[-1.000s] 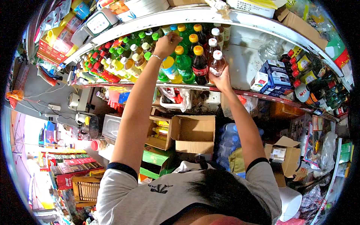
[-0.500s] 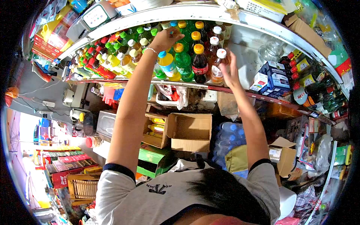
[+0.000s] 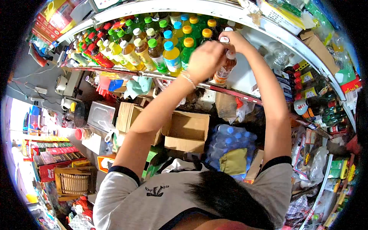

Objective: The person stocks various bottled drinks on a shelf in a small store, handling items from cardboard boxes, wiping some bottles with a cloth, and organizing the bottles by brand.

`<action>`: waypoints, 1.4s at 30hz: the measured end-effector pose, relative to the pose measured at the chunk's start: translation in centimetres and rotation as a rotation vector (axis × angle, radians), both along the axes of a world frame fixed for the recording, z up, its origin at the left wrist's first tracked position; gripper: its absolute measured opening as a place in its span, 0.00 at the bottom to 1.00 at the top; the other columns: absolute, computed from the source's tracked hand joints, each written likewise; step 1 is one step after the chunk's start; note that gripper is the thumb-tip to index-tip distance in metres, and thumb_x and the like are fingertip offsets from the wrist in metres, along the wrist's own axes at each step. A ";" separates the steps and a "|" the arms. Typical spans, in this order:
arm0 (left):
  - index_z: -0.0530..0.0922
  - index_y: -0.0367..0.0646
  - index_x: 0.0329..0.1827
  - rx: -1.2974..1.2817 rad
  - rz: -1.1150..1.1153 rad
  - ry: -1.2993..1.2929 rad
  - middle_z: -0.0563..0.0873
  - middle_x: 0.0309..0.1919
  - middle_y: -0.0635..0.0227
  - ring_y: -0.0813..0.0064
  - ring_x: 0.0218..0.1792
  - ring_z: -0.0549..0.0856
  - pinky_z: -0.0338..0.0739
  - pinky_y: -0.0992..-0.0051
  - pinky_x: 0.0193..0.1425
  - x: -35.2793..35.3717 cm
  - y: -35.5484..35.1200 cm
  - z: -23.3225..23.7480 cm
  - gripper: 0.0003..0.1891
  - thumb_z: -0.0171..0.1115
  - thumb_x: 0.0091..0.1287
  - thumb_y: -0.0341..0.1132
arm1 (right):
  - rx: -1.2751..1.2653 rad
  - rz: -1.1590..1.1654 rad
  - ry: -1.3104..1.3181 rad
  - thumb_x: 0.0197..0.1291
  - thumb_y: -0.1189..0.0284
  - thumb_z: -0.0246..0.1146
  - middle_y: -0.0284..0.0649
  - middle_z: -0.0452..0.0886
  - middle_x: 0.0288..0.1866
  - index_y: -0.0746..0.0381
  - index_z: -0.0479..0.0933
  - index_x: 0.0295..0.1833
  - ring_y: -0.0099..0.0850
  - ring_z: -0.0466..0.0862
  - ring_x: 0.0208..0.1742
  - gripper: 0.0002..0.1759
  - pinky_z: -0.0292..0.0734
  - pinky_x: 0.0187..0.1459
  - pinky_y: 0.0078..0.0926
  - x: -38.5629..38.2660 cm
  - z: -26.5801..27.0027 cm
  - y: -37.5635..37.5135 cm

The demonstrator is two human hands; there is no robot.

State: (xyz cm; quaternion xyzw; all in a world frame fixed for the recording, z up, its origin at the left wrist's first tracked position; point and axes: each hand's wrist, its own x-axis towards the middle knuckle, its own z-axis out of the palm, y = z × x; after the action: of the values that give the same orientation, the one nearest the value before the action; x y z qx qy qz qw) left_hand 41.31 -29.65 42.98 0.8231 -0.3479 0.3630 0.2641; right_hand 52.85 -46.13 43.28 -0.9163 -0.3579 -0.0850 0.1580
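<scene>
Rows of drink bottles with coloured caps stand on a white shelf. My right hand (image 3: 235,41) has its fingers closed around the top of a white-capped bottle (image 3: 224,39). Just left of it, my left hand (image 3: 207,61) is curled above the front row, partly blurred; its fingertips and anything in them are hidden. Below the hands, an orange-brown bottle with a white cap (image 3: 223,72) stands at the shelf's front edge. A yellow drink with a blue cap (image 3: 172,59) stands left of my left hand.
Blue boxes (image 3: 283,85) and dark bottles lie on the shelf at the right. Beneath the shelf are an open cardboard box (image 3: 186,132) and wrapped water bottles (image 3: 230,142). The shelf's red front edge (image 3: 234,93) runs below the bottles.
My left hand has moved right and down, from the back bottles to beside my right hand. My right hand has risen from the front orange-brown bottle to a cap behind it. The view has shifted.
</scene>
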 end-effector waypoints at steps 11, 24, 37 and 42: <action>0.66 0.37 0.38 0.236 0.330 0.230 0.79 0.28 0.59 0.66 0.27 0.82 0.78 0.71 0.27 0.7 -4.9 -0.6 0.13 0.54 0.55 0.36 | 0.123 -0.028 0.191 0.44 0.76 0.60 0.45 0.78 0.33 0.62 0.75 0.36 0.37 0.78 0.35 0.10 0.71 0.38 0.28 0.6 -0.8 -2.5; 0.66 0.41 0.41 0.076 0.229 0.300 0.78 0.27 0.59 0.58 0.23 0.81 0.76 0.65 0.24 -0.4 -4.5 -1.7 0.21 0.56 0.54 0.47 | 0.156 -0.107 -0.228 0.49 0.64 0.62 0.43 0.79 0.38 0.59 0.73 0.46 0.34 0.79 0.38 0.18 0.72 0.40 0.27 -1.9 0.8 -2.1; 0.69 0.41 0.39 0.201 0.542 -0.111 0.74 0.35 0.60 0.60 0.40 0.74 0.71 0.67 0.41 1.9 5.1 3.5 0.12 0.55 0.54 0.36 | -0.161 0.114 0.050 0.51 0.71 0.58 0.47 0.71 0.45 0.60 0.71 0.44 0.43 0.71 0.50 0.13 0.65 0.52 0.30 -1.2 4.1 5.1; 0.70 0.42 0.46 0.147 0.489 0.155 0.78 0.36 0.54 0.56 0.36 0.80 0.76 0.63 0.38 5.8 8.3 3.5 0.19 0.58 0.54 0.41 | -0.068 0.211 0.000 0.53 0.69 0.58 0.44 0.72 0.42 0.59 0.70 0.43 0.37 0.72 0.47 0.12 0.65 0.49 0.28 0.1 4.1 3.3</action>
State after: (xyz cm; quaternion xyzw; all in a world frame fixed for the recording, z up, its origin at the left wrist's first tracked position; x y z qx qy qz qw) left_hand 47.10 -21.38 46.46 0.9249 -0.1431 0.3257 0.1340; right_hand 52.92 -42.87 47.38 -0.8785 -0.4550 -0.0556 0.1349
